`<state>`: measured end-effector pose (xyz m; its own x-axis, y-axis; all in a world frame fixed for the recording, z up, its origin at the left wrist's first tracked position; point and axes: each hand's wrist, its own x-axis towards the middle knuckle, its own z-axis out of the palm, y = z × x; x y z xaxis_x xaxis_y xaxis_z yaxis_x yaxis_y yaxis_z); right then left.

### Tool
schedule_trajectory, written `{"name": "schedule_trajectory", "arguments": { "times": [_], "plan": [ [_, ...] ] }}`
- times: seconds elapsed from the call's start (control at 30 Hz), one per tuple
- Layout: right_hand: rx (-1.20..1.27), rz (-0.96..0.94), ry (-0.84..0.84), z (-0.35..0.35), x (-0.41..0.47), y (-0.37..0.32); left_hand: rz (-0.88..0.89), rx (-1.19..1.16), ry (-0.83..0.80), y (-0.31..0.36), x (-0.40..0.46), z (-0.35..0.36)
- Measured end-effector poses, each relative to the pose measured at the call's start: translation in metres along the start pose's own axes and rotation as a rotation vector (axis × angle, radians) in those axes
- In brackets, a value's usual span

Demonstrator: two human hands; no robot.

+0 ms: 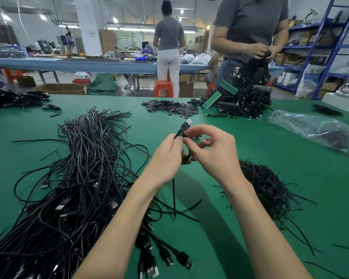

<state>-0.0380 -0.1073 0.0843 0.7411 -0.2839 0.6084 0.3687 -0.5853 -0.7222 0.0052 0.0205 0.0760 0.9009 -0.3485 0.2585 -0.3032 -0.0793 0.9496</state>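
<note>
Both my hands are raised over the green table (270,150) and work on one coiled black USB cable (184,126), whose plug sticks up above my fingers. My left hand (167,156) grips the coil from the left. My right hand (212,150) pinches the cable, or a thin black tie on it, from the right. A thin black strand (174,198) hangs down from my hands to the table. Most of the coil is hidden between my fingers.
A big heap of loose black USB cables (73,188) lies at my left, and a pile of thin black twist ties (264,182) at my right. Farther off lie small black tabs (169,108), a clear plastic bag (310,127) and cable bundles (248,101) handled by a person (250,23) opposite.
</note>
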Motion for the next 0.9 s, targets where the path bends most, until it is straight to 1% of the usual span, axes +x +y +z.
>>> {"name": "schedule_trajectory", "arguments": {
  "times": [0.07,0.1,0.17,0.23,0.3,0.37,0.43,0.47,0.53,0.57,0.63,0.77,0.83,0.9],
  "plan": [
    [-0.078,-0.118,0.026,0.001,0.000,-0.001,-0.029,-0.129,-0.045,0.000,0.001,0.000],
    [-0.103,-0.154,0.028,-0.001,0.000,0.001,-0.030,-0.146,-0.069,0.000,0.001,0.000],
    [-0.185,-0.210,0.011,-0.002,0.001,0.005,-0.012,-0.115,-0.098,0.000,0.000,0.000],
    [-0.246,-0.219,0.010,0.000,-0.001,0.006,0.016,-0.067,-0.099,-0.001,-0.001,0.001],
    [-0.184,-0.122,0.076,0.006,-0.002,0.006,0.020,-0.065,-0.095,-0.001,-0.001,0.003],
    [-0.047,0.052,0.141,0.008,0.000,0.004,0.013,-0.044,-0.074,-0.001,-0.001,0.001],
    [0.066,0.193,0.105,0.007,0.001,0.003,0.003,-0.038,-0.068,-0.002,0.000,-0.001],
    [0.120,0.243,0.075,0.006,0.001,0.002,0.002,-0.076,-0.073,-0.002,0.000,-0.001],
    [0.210,0.319,0.025,0.005,0.000,0.000,0.017,-0.115,-0.093,-0.004,0.001,0.000],
    [0.250,0.347,-0.002,0.004,0.000,-0.002,0.033,-0.077,-0.097,-0.005,0.001,0.001],
    [0.332,0.380,-0.056,0.000,0.001,-0.004,0.065,0.059,-0.106,-0.007,-0.001,0.000],
    [0.367,0.401,-0.064,-0.006,0.003,-0.007,0.120,0.259,-0.133,-0.005,-0.006,-0.001],
    [0.312,0.370,-0.087,-0.005,0.003,-0.007,0.175,0.344,-0.137,-0.004,-0.008,0.002],
    [0.229,0.292,-0.088,-0.003,0.003,-0.006,0.194,0.399,-0.144,-0.003,-0.010,0.006]
  ]
}}
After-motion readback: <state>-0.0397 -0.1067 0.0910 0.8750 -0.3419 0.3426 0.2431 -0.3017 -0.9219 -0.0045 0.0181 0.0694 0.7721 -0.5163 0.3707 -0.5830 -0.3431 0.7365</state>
